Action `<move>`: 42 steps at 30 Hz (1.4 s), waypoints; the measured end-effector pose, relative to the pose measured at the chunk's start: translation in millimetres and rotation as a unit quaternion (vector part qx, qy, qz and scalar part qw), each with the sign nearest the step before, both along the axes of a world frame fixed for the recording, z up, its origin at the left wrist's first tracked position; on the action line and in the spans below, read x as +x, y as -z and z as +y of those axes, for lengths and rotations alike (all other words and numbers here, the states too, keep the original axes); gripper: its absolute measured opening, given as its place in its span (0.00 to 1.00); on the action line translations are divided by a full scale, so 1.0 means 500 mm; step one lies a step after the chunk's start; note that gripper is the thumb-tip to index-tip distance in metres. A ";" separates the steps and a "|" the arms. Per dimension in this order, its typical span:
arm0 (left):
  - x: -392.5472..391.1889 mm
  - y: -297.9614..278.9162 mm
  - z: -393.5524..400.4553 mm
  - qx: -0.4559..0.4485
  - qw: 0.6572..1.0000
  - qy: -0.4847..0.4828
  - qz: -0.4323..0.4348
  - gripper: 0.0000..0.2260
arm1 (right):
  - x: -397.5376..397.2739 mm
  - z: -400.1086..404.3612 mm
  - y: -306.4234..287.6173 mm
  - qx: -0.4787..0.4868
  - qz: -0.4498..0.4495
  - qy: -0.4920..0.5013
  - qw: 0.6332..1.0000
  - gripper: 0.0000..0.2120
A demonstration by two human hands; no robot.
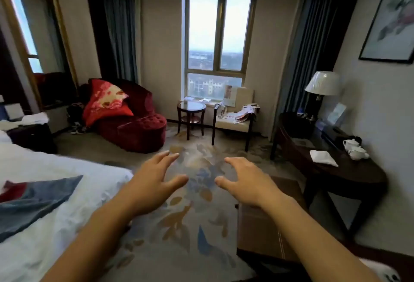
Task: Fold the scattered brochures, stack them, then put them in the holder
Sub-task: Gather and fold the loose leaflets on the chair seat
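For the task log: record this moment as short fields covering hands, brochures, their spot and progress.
left hand: open, empty, held out over the carpet
right hand: open, empty, held out
brochures: scattered unfolded on the cream chair by the window
beside chair: round side table
holder: cannot tell
progress: nothing folded yet

Cream armchair (233, 122) by the window, scattered brochures (240, 112) on its seat
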State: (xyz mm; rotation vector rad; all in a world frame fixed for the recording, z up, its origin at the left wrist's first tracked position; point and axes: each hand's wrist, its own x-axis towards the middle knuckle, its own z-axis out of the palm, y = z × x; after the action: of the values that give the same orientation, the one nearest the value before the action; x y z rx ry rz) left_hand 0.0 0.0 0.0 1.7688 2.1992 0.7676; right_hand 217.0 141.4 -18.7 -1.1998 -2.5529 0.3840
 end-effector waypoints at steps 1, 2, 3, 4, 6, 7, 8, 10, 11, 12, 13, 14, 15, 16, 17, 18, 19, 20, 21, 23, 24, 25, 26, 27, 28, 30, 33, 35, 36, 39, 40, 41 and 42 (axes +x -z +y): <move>-0.034 -0.002 0.067 0.001 1.000 0.019 -0.011 0.33 | -0.031 0.057 -0.006 -0.011 0.006 0.001 1.000 0.40; -0.064 -0.007 0.130 -0.005 0.999 0.026 -0.020 0.33 | -0.057 0.113 -0.008 -0.016 0.005 0.016 1.000 0.39; -0.090 -0.014 0.197 -0.006 0.999 0.034 -0.020 0.32 | -0.081 0.171 -0.014 -0.014 0.010 0.033 0.999 0.38; -0.109 -0.024 0.264 -0.011 0.999 0.043 -0.019 0.32 | -0.098 0.225 -0.023 -0.018 0.011 0.049 0.999 0.38; -0.141 -0.036 0.395 -0.009 0.997 0.073 -0.018 0.31 | -0.129 0.332 -0.026 -0.016 0.024 0.063 0.998 0.38; -0.158 -0.037 0.460 -0.009 0.997 0.082 -0.009 0.31 | -0.143 0.388 -0.024 -0.014 0.032 0.070 0.997 0.38; -0.179 -0.035 0.527 -0.011 0.996 0.087 -0.004 0.31 | -0.158 0.445 -0.022 -0.015 0.037 0.079 0.996 0.38; -0.214 -0.031 0.655 -0.020 0.995 0.094 0.003 0.31 | -0.190 0.562 -0.012 -0.024 0.042 0.083 0.995 0.38; -0.230 -0.025 0.719 -0.018 0.995 0.095 0.004 0.32 | -0.206 0.623 -0.004 -0.022 0.047 0.078 0.996 0.38; -0.247 -0.017 0.782 -0.012 0.995 0.095 0.005 0.32 | -0.226 0.685 0.005 -0.015 0.054 0.073 0.996 0.38; -0.265 -0.010 0.844 -0.005 0.996 0.094 0.006 0.32 | -0.248 0.748 0.011 -0.006 0.068 0.069 0.995 0.37; -0.283 -0.006 0.903 0.003 0.996 0.094 0.006 0.31 | -0.273 0.807 0.014 0.000 0.085 0.066 0.994 0.36; -0.300 -0.004 0.961 0.007 0.996 0.092 0.005 0.30 | -0.299 0.865 0.014 0.004 0.102 0.062 0.993 0.35; -0.322 -0.003 1.018 0.015 0.996 0.092 0.006 0.30 | -0.326 0.921 0.011 0.007 0.120 0.059 0.991 0.34; -0.344 -0.009 1.072 0.019 0.996 0.092 0.007 0.29 | -0.355 0.974 0.005 0.016 0.132 0.055 0.990 0.35; -0.369 -0.018 1.124 0.021 0.996 0.090 0.005 0.29 | -0.384 1.026 -0.006 0.022 0.138 0.054 0.989 0.35; -0.397 -0.026 1.173 0.024 0.996 0.083 0.001 0.30 | -0.413 1.077 -0.016 0.028 0.142 0.049 0.988 0.36; -0.426 -0.033 1.218 0.029 0.997 0.074 -0.006 0.32 | -0.442 1.125 -0.026 0.029 0.141 0.042 0.989 0.37; -0.455 -0.039 1.261 0.037 0.997 0.063 -0.013 0.34 | -0.470 1.173 -0.033 0.031 0.138 0.034 0.989 0.38; -0.513 -0.040 1.350 0.072 0.996 0.041 0.016 0.35 | -0.526 1.269 -0.041 0.051 0.125 0.027 0.990 0.38; -0.544 -0.033 1.400 0.090 0.995 0.031 0.042 0.35 | -0.556 1.324 -0.038 0.070 0.115 0.028 0.991 0.38; -0.570 -0.023 1.450 0.096 0.993 0.025 0.069 0.35 | -0.585 1.377 -0.032 0.086 0.101 0.029 0.991 0.38; -0.593 -0.012 1.503 0.092 0.991 0.019 0.094 0.36 | -0.613 1.431 -0.026 0.099 0.089 0.032 0.991 0.39; -0.621 0.003 1.563 0.086 0.989 0.014 0.121 0.36 | -0.639 1.490 -0.017 0.119 0.075 0.034 0.989 0.39; -0.649 0.019 1.626 0.079 0.986 0.013 0.144 0.36 | -0.666 1.550 -0.008 0.137 0.057 0.034 0.988 0.39; -0.711 0.050 1.771 0.043 0.989 0.012 0.140 0.36 | -0.723 1.684 0.018 0.141 0.025 0.051 0.988 0.40; -0.762 0.068 1.927 0.045 0.989 0.031 0.134 0.36 | -0.764 1.814 0.031 0.151 -0.004 0.062 0.987 0.40; -0.796 0.066 2.081 0.036 0.990 0.046 0.127 0.39 | -0.794 1.938 0.035 0.144 -0.001 0.083 0.986 0.40; -0.805 0.064 2.154 0.031 0.989 0.058 0.134 0.41 | -0.802 1.996 0.035 0.137 -0.005 0.095 0.986 0.40; -0.801 0.056 2.346 0.017 0.984 0.112 0.134 0.42 | -0.806 2.145 0.042 0.120 0.006 0.124 0.985 0.39; -0.799 0.060 2.411 0.016 0.983 0.126 0.135 0.42 | -0.809 2.197 0.049 0.114 0.015 0.135 0.984 0.39; -0.798 0.067 2.476 0.019 0.979 0.142 0.143 0.42 | -0.812 2.252 0.056 0.112 0.020 0.144 0.983 0.38; -0.796 0.077 2.543 0.018 0.976 0.155 0.152 0.42 | -0.814 2.311 0.066 0.109 0.026 0.153 0.982 0.38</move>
State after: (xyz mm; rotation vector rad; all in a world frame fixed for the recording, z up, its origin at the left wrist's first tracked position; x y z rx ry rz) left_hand -398.1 1271.3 -38.4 2.3079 2.0078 0.4955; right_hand -189.9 1297.0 -51.5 -1.4440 -2.2466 0.0622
